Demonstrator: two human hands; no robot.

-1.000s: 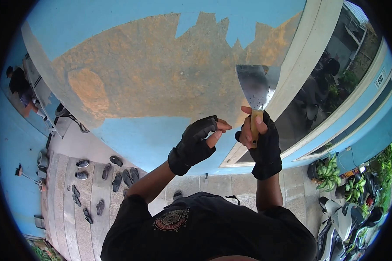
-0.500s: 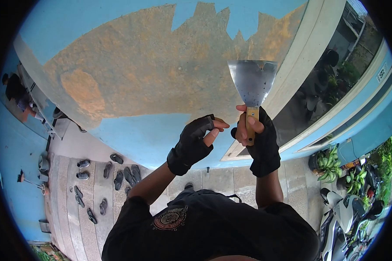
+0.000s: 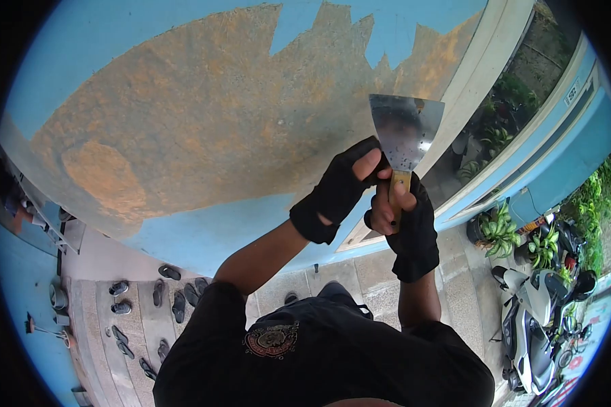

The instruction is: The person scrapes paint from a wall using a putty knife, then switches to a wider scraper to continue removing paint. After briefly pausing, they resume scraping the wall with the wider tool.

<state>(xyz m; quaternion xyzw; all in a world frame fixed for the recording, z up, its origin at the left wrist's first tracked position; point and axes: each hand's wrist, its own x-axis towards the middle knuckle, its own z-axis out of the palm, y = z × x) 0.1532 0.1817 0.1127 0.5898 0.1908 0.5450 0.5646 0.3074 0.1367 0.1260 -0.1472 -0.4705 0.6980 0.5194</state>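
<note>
A wide-bladed paint scraper (image 3: 409, 136) stands upright, blade up, in front of the wall. My right hand (image 3: 409, 217), in a black fingerless glove, is closed around its wooden handle, thumb along the front. Specks dot the metal blade near the handle, and a brownish mark shows at its top edge. My left hand (image 3: 346, 183), gloved the same way, is right at the blade's lower left edge. Its thumb shows, while its other fingers are mostly hidden. Behind both hands is a wall (image 3: 217, 115) with a large bare grey-brown patch between areas of blue paint.
A framed window (image 3: 502, 129) runs along the right. Below it are potted plants (image 3: 497, 232) and parked motorbikes (image 3: 533, 332). Several sandals and shoes (image 3: 178, 306) lie on the tiled floor (image 3: 217, 339) at left. Beside a ladder (image 3: 51, 220), a person (image 3: 24, 211) is partly visible.
My left hand has moved up and right to the scraper's blade. The right hand still grips the handle, and the camera view has shifted slightly.
</note>
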